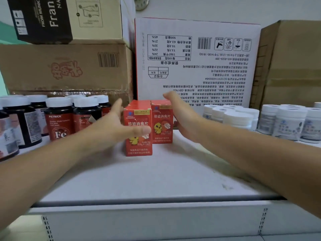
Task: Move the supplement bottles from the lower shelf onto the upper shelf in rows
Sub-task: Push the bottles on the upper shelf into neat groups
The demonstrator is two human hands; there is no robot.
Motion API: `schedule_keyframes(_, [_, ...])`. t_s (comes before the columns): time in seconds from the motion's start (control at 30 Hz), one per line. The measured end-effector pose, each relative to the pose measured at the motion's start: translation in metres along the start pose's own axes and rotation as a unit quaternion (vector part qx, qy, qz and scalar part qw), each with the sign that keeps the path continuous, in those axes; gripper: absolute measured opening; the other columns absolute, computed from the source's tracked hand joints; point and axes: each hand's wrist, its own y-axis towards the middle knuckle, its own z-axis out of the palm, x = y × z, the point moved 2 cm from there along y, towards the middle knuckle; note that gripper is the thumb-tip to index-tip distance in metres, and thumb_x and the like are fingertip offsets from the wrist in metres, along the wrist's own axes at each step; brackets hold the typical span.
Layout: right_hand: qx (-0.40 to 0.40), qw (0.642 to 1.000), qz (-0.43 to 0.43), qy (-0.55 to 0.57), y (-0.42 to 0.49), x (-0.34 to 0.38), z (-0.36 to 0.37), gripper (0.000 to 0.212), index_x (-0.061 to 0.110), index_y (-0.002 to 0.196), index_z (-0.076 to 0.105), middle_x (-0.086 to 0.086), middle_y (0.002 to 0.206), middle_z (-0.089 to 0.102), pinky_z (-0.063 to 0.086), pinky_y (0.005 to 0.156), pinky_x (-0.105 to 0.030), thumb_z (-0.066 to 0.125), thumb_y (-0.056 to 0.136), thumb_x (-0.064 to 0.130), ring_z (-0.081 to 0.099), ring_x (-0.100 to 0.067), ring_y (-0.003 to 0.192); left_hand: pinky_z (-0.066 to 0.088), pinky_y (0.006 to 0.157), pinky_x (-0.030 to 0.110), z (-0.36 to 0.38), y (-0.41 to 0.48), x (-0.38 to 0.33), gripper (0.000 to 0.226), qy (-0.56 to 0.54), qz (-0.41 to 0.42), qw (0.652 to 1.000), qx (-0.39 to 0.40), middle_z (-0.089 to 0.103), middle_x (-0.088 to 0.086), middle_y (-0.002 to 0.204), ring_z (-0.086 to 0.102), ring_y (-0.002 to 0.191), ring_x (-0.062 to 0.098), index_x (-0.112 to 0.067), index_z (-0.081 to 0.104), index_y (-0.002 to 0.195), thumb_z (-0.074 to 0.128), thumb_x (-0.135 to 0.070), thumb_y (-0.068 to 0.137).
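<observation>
Two red supplement boxes with a yellow chick print stand side by side on the white upper shelf (156,176). The nearer red box (138,145) stands a little forward of the further red box (162,126). My left hand (112,126) lies along the left side of the nearer box with straight fingers, its thumb across the box's front. Against the right side of the further box my right hand (182,117) is flat, fingers straight and pointing back. Neither hand curls round a box.
Dark bottles with white caps (59,117) stand in rows at the left. White bottles (288,122) stand at the right, with more white bottles (231,115) beside my right arm. Cardboard cartons (196,63) fill the shelf's back. The shelf's front edge (156,200) is near me.
</observation>
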Motion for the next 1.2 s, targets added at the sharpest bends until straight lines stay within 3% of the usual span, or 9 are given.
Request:
schedule_keyframes(0.1, [0.003,0.999,-0.044,0.005,-0.012,0.034,-0.021,0.053,0.017,0.140,0.041,-0.011,0.148,0.041,0.025,0.113,-0.035,0.042,0.097,0.047,0.040,-0.019,0.133,0.023,0.117,0.030,-0.014,-0.010,-0.031,0.162,-0.020,0.094,0.990,-0.106,0.011,-0.006,0.163,0.020,0.145,0.006,-0.029,0.000,0.155,0.079,-0.079,0.022])
schedule_keyframes(0.27, [-0.027,0.990,-0.132,0.041,-0.032,0.080,-0.085,0.065,0.014,0.150,0.028,-0.010,0.157,0.031,0.026,0.117,-0.039,0.043,0.096,0.047,0.028,-0.023,0.145,0.024,0.118,0.023,0.010,-0.019,-0.088,0.146,-0.020,0.259,0.958,-0.119,0.017,-0.006,0.162,0.023,0.143,-0.003,-0.019,0.004,0.155,0.084,-0.065,0.042])
schedule_keyframes(0.47, [-0.157,0.972,-0.113,-0.133,-0.040,0.038,-0.179,0.049,0.025,0.122,0.053,0.001,0.133,0.054,0.033,0.114,-0.045,0.050,0.079,0.049,0.049,-0.017,0.124,0.025,0.118,0.033,0.103,0.012,-0.096,0.147,0.102,0.108,0.985,0.085,0.015,-0.013,0.161,0.022,0.144,0.005,-0.032,0.000,0.154,0.074,-0.082,0.037])
schedule_keyframes(0.53, [-0.156,0.967,-0.092,-0.182,-0.041,0.018,-0.199,0.059,0.023,0.129,0.054,0.002,0.136,0.054,0.032,0.114,-0.048,0.048,0.079,0.052,0.048,-0.017,0.127,0.029,0.111,0.026,0.126,0.024,-0.098,0.143,0.095,0.072,0.986,0.115,0.021,-0.009,0.160,0.032,0.139,0.009,-0.027,-0.003,0.154,0.076,-0.073,0.045])
schedule_keyframes(0.63, [-0.134,0.973,-0.055,-0.180,-0.035,-0.011,-0.212,0.072,0.023,0.141,0.048,0.002,0.147,0.048,0.031,0.115,-0.047,0.050,0.078,0.058,0.045,-0.017,0.131,0.031,0.090,0.018,0.148,0.044,-0.102,0.128,0.066,0.037,0.989,0.127,0.036,-0.008,0.153,0.040,0.115,0.002,-0.020,0.000,0.155,0.082,-0.050,0.061])
schedule_keyframes(0.8, [-0.042,0.991,-0.016,-0.124,-0.015,-0.053,-0.211,0.088,0.028,0.132,0.056,0.006,0.138,0.058,0.036,0.110,-0.050,0.061,0.061,0.079,0.053,-0.018,0.126,0.031,0.094,0.015,0.159,0.070,-0.099,0.140,0.029,0.010,0.990,0.140,0.035,-0.013,0.152,0.041,0.126,0.003,-0.022,-0.003,0.155,0.088,-0.050,0.052])
schedule_keyframes(0.9, [0.000,0.996,-0.007,-0.093,-0.011,-0.067,-0.206,0.084,0.032,0.132,0.054,0.008,0.133,0.060,0.036,0.110,-0.048,0.060,0.063,0.080,0.056,-0.016,0.123,0.035,0.077,-0.005,0.165,0.069,-0.089,0.108,0.018,0.019,0.989,0.144,0.045,-0.033,0.120,0.050,0.103,-0.018,-0.034,0.014,0.144,0.085,-0.037,0.063])
schedule_keyframes(1.0, [-0.001,0.999,-0.015,-0.049,-0.010,-0.072,-0.204,0.067,0.030,0.128,0.057,0.008,0.129,0.064,0.038,0.110,-0.045,0.056,0.072,0.066,0.059,-0.014,0.119,0.037,0.108,0.021,0.170,0.072,-0.072,0.127,0.048,0.028,0.986,0.157,0.051,-0.028,0.131,0.049,0.123,-0.005,-0.042,0.015,0.148,0.086,-0.060,0.045])
schedule_keyframes(1.2, [0.027,0.999,-0.009,-0.023,-0.013,-0.073,-0.203,0.045,0.031,0.126,0.059,0.013,0.124,0.067,0.039,0.109,-0.040,0.049,0.088,0.053,0.061,-0.009,0.116,0.037,0.100,0.012,0.175,0.073,-0.070,0.119,0.045,0.042,0.986,0.153,0.049,-0.034,0.129,0.048,0.117,-0.015,-0.045,0.017,0.147,0.077,-0.065,0.046])
